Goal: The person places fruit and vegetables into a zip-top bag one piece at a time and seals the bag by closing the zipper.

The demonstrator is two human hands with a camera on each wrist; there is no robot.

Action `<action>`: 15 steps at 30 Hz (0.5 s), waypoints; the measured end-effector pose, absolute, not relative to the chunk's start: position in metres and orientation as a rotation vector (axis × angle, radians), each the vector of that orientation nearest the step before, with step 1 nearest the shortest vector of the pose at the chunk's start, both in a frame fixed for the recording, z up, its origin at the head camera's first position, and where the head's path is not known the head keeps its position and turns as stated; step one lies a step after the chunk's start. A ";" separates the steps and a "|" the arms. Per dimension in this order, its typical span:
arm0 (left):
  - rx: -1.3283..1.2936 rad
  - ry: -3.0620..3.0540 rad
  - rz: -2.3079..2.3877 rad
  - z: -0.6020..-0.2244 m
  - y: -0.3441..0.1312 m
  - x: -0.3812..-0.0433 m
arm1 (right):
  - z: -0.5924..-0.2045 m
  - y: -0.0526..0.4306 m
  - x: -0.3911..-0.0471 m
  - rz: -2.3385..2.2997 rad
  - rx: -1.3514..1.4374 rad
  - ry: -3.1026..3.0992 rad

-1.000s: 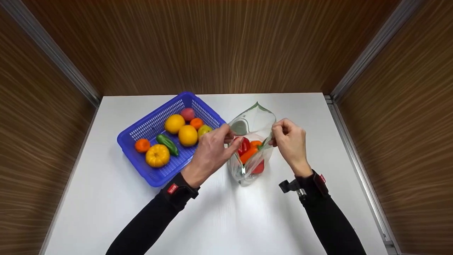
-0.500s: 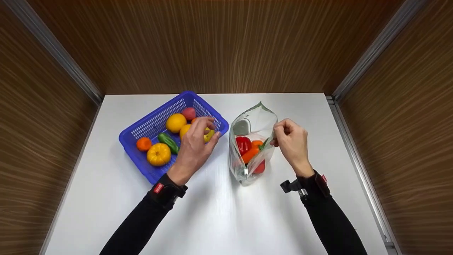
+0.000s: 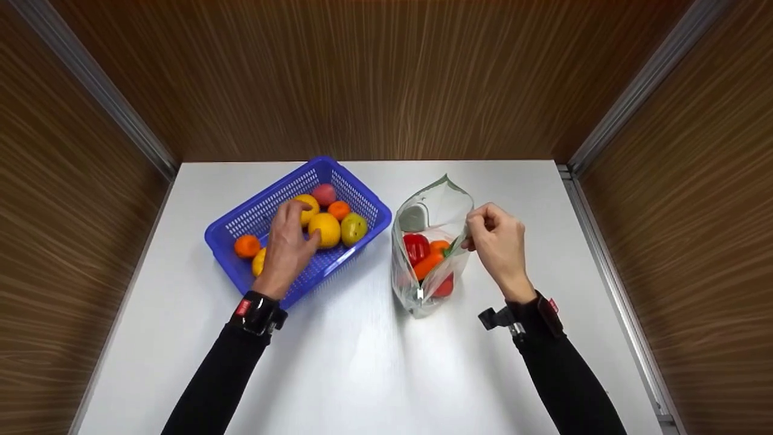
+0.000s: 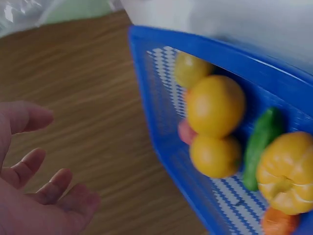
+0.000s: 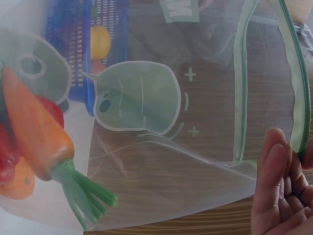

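Note:
Over the blue basket (image 3: 226,220) hovers my left hand (image 3: 286,246), fingers spread and loosely bent, with nothing in them. It hides part of the basket's contents in the head view. The left wrist view shows a cucumber (image 4: 263,147) beside a yellow pumpkin (image 4: 288,171). Close to the fingertips are two orange-yellow fruits, the nearer one (image 3: 324,231) round. My right hand (image 3: 500,244) pinches the right edge of a clear bag (image 3: 447,202) with a green-trimmed mouth. Inside the bag are a red pepper (image 3: 415,248) and a carrot (image 3: 429,264) with a green top.
Also in the basket are a yellow-green fruit (image 3: 354,229), a pink-red fruit (image 3: 324,194), and two small orange fruits, one (image 3: 247,246) at the left end. Both stand on a white table (image 3: 362,374), with brown wood-grain panels (image 3: 386,78) at back and sides.
My left hand has let go of the bag's left edge and moved left over the basket. The right hand keeps its grip on the bag, which stands open with the same things inside.

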State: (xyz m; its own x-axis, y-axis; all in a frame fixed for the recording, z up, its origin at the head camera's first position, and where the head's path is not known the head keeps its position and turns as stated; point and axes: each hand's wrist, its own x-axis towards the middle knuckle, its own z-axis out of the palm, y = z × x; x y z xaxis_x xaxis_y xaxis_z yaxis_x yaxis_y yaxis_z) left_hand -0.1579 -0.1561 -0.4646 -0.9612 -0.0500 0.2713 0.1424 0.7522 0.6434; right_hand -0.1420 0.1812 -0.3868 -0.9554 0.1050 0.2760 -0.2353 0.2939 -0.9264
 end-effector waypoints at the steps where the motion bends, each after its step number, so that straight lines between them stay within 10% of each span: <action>1: -0.052 -2.699 -1.017 -0.469 -0.161 -0.159 | -0.387 0.181 -0.142 1.712 0.117 -2.281; 15: 0.199 -2.862 -0.984 -0.485 -0.203 -0.172 | -0.386 0.182 -0.140 1.697 0.133 -2.272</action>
State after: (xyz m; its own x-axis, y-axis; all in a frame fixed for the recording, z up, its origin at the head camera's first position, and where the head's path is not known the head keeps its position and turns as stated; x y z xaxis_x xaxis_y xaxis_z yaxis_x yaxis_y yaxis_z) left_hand -0.1721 -0.2029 -0.4851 -0.9855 -0.1586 0.0600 -0.0882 0.7815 0.6177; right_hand -0.1398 0.1817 -0.3862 -0.9504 0.1047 0.2928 -0.2511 0.2972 -0.9212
